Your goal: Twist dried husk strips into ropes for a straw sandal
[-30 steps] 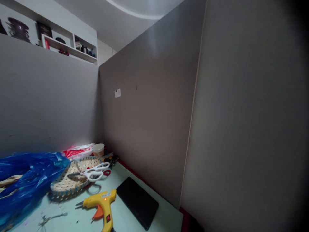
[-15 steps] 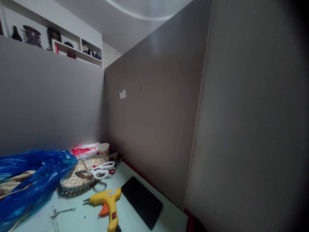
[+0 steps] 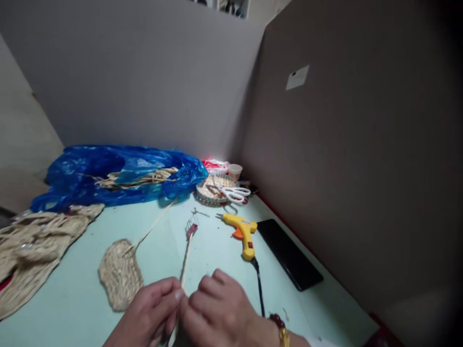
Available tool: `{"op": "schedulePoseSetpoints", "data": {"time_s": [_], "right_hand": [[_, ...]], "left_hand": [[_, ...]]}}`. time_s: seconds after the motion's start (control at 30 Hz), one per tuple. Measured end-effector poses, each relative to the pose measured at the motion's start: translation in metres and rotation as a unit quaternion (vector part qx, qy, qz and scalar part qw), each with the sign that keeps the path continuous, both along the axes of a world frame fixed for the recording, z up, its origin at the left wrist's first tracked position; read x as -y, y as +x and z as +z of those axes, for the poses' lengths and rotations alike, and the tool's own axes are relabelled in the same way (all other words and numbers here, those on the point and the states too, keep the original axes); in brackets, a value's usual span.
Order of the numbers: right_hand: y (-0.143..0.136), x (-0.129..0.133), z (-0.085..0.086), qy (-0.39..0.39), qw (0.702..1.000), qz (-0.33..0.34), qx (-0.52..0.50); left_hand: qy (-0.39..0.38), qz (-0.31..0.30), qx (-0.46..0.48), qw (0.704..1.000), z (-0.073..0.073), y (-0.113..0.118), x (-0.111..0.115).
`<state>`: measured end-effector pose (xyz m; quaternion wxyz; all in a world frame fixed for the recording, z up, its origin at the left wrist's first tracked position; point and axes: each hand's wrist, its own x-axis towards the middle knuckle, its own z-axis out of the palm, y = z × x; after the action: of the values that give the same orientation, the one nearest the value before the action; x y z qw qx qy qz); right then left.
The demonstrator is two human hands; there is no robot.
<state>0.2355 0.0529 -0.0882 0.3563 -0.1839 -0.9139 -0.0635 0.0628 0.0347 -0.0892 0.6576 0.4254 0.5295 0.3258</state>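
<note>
A pale straw cord (image 3: 186, 260) runs toward me from a dark red clip-like piece (image 3: 192, 231) attached to a thin wire fixture (image 3: 196, 212). My left hand (image 3: 154, 308) pinches the cord near its lower end, thumb against fingers. Close against it, my right hand (image 3: 220, 308) is closed at the same spot, knuckles up, with its fingertips partly hidden. To the left of my hands lies a woven oval straw piece (image 3: 121, 274). One strand stretches from it toward the blue plastic bag (image 3: 119, 164).
A yellow glue gun (image 3: 240, 224) with a black cable lies right of the cord, beside a black tablet-like slab (image 3: 291, 255). Behind are white-handled scissors (image 3: 237, 193) on a shallow basket (image 3: 213, 197) and a cup (image 3: 235, 171). Straw bundles (image 3: 43, 246) cover the left side.
The view has swung down and left. Both my hands, the cord and the woven oval piece have come into view. The glue gun and slab still lie side by side.
</note>
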Motion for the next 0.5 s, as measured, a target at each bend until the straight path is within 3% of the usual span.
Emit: {"op": "schedulePoseSetpoints", "data": {"time_s": [0.03,0.1,0.17,0.27,0.37,0.5], "right_hand": [[0.004,-0.001,0.009,-0.03,0.999,-0.013,-0.025],[0.011,-0.001,0.026,-0.185,0.976,-0.062,-0.097],[0.015,-0.001,0.04,-0.358,0.919,-0.117,-0.113],[0.014,-0.002,0.049,-0.551,0.828,-0.086,-0.061],[0.011,-0.005,0.044,-0.627,0.776,-0.029,-0.061],[0.013,-0.01,0.036,-0.682,0.725,0.007,-0.094]], "left_hand": [[0.001,-0.006,0.003,1.0,0.0,0.001,-0.001],[0.008,-0.019,-0.001,1.0,0.003,0.003,-0.002],[0.025,-0.031,-0.013,0.999,0.009,0.004,-0.002],[0.053,-0.053,-0.018,0.997,0.017,0.005,0.001],[0.081,-0.06,-0.036,0.994,0.022,0.006,0.002],[0.115,-0.09,-0.144,0.979,0.028,0.006,0.002]]}}
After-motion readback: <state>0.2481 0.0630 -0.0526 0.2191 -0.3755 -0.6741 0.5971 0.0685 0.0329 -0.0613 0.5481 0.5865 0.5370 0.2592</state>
